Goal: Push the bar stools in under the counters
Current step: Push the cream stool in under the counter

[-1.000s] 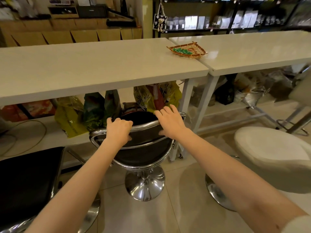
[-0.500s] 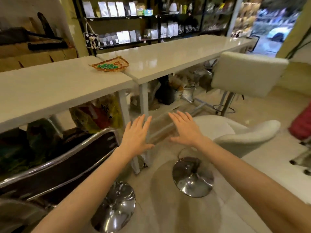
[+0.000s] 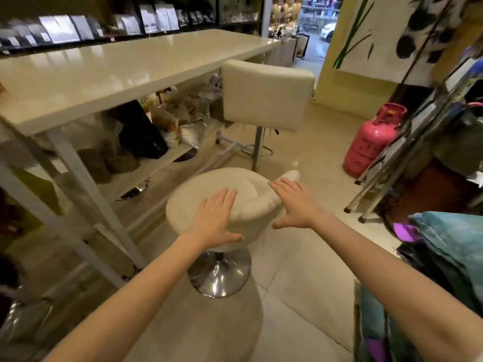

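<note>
A round white bar stool with a low curved backrest and a chrome base stands on the tiled floor, out from the white counter. My left hand lies flat with fingers spread on the near edge of its backrest. My right hand is open with fingers spread at the backrest's right side; contact is unclear. A second white stool with a square back stands farther along, partly beside the counter's right end.
Bags and packets crowd the low shelf under the counter, between white slanted legs. A pink gas cylinder stands on the floor at right, beside a folded metal frame. Teal fabric lies at the right edge.
My hands let go of the black stool's chrome backrest. The view swung right along the counter, and both open hands came down onto the round white stool.
</note>
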{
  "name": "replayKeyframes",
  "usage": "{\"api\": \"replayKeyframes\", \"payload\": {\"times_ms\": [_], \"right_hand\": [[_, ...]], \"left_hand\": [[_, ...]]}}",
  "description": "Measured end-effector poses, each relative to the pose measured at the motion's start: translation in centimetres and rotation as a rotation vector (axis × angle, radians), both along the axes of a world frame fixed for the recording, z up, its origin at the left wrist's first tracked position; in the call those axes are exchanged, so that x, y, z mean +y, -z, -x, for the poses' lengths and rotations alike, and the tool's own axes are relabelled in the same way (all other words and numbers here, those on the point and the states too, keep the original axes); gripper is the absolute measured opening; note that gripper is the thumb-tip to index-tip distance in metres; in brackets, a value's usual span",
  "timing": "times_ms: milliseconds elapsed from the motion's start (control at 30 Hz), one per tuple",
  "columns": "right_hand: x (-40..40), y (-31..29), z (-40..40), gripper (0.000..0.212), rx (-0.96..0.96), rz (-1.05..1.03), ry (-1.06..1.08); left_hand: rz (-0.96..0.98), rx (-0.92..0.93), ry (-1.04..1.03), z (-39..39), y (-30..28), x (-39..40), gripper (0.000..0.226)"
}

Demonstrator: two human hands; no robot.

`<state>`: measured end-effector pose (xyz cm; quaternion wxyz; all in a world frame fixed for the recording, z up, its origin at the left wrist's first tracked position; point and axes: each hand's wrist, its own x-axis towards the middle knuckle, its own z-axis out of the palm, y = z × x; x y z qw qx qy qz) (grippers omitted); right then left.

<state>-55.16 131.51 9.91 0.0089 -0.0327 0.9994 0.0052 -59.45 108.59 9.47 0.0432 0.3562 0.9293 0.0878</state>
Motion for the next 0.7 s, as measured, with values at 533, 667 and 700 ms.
{"api": "replayKeyframes", "payload": {"times_ms": [533,667,700], "right_hand": [[7.2,5.9,9.1,0.099,-0.101,-0.06,-0.391],[7.9,6.8,10.9,0.084,-0.137,-0.034,-0.514],[8.1,7.0,11.2,0.081,-0.143,-0.023,-0.536]], "left_hand": [[0.124,-0.085,-0.081,4.3,6.4,7.5,0.098],[0.135,-0.065,-0.118,4.7,7.0,8.1,0.084],[0.14,-0.058,-0.125,4.7,7.0,8.3,0.081]]}}
